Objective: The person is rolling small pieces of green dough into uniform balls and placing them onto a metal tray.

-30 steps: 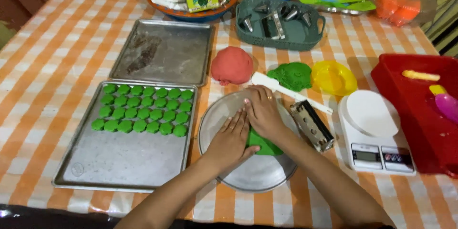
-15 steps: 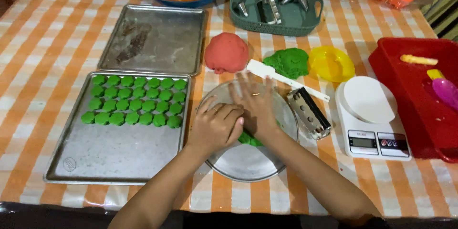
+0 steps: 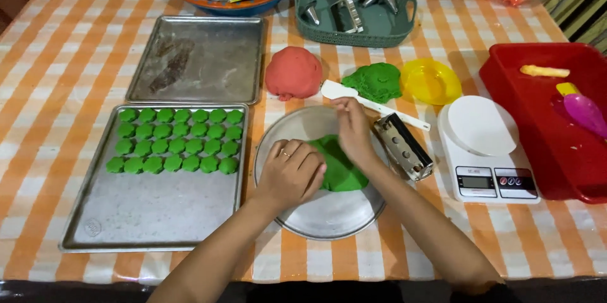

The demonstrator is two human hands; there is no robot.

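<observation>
Pressing a flattened piece of green dough point(image 3: 341, 167) onto a round metal plate point(image 3: 329, 214) at lower centre of the frame. Left hand point(image 3: 292, 173) resting curled at the dough's left edge, fingers point(image 3: 310, 163) bent and held together. Right hand point(image 3: 353, 129) bearing down on the dough's upper right, fingers close together. Lying left of the plate, a baking tray point(image 3: 152, 211) carrying rows of small green pieces point(image 3: 177, 142). Sitting just above the plate on the checked table point(image 3: 57, 75), a red dough ball point(image 3: 294, 72) and a second green lump point(image 3: 376, 82); to the right, a metal cutter point(image 3: 403, 147) and a white scale point(image 3: 487, 148).
</observation>
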